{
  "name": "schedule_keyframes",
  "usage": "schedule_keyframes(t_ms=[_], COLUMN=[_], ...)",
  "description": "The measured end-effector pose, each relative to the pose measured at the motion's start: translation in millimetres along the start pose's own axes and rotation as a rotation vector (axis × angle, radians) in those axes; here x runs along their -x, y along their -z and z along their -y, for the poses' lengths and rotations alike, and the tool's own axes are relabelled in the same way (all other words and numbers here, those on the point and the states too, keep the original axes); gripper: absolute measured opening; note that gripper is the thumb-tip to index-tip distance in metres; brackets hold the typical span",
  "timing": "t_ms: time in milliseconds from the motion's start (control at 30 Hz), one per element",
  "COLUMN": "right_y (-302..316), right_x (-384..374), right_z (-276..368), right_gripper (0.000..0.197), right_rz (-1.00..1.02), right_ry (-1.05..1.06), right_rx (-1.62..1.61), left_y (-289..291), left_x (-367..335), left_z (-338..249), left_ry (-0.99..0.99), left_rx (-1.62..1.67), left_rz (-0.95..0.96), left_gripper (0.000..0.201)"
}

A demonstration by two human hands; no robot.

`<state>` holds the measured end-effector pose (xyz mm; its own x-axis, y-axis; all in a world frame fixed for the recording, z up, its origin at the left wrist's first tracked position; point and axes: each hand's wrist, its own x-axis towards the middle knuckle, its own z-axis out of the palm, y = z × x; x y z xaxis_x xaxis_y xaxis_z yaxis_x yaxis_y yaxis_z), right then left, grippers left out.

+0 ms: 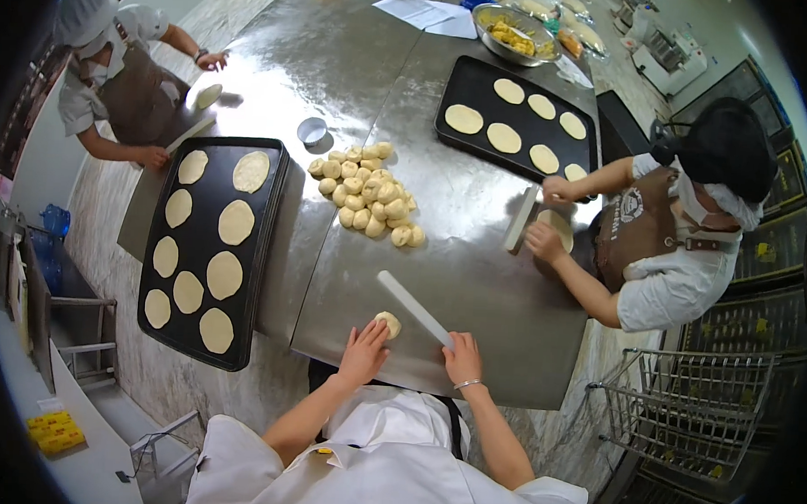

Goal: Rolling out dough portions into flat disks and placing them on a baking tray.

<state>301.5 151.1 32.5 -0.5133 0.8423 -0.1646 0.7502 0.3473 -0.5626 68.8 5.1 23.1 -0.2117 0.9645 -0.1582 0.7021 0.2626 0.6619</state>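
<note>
My left hand is at the table's near edge, its fingers on a small pale dough ball. In my right hand is the near end of a white rolling pin, with the fingers wrapped round it. The pin slants away to the left, and its far end lies beyond the dough. Past it sits a heap of yellowish dough balls on the steel table. Whether the pin touches the table, I cannot tell.
On the left, a black tray holds flat dough rounds; another black tray lies far right. Co-workers stand at left and right, each with a rolling pin. A metal ring and a filling bowl are farther off.
</note>
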Motion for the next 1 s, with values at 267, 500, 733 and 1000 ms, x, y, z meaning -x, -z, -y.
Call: schedule_keyframes(t_ms=[267, 500, 733, 1000], right_y=[-32.9, -52.4, -22.8, -42.0], right_x=[-36.2, -132.7, -204.2, -69.0], right_z=[52.5, 46.2, 36.6, 39.7], right_gripper=[0.044, 0.041, 0.044, 0.068], right_rz=[-0.060, -0.194, 0.240, 0.051], right_ry=[0.414, 0.362, 0.892, 0.288], right_rx=[0.258, 0.309, 0.374, 0.314], left_y=[23.4, 44.6, 59.5, 34.3], left_x=[-6.2, -134.6, -199.8, -55.7], left_z=[16.1, 49.2, 64.9, 40.0], left_ry=[0.078, 0.012, 0.032, -0.051], left_rx=[-0.221, -0.460, -0.363, -0.380], left_rz=[-0.289, -0.322, -0.508, -0.131], left_gripper=[0.058, 0.060, 0.058, 0.075])
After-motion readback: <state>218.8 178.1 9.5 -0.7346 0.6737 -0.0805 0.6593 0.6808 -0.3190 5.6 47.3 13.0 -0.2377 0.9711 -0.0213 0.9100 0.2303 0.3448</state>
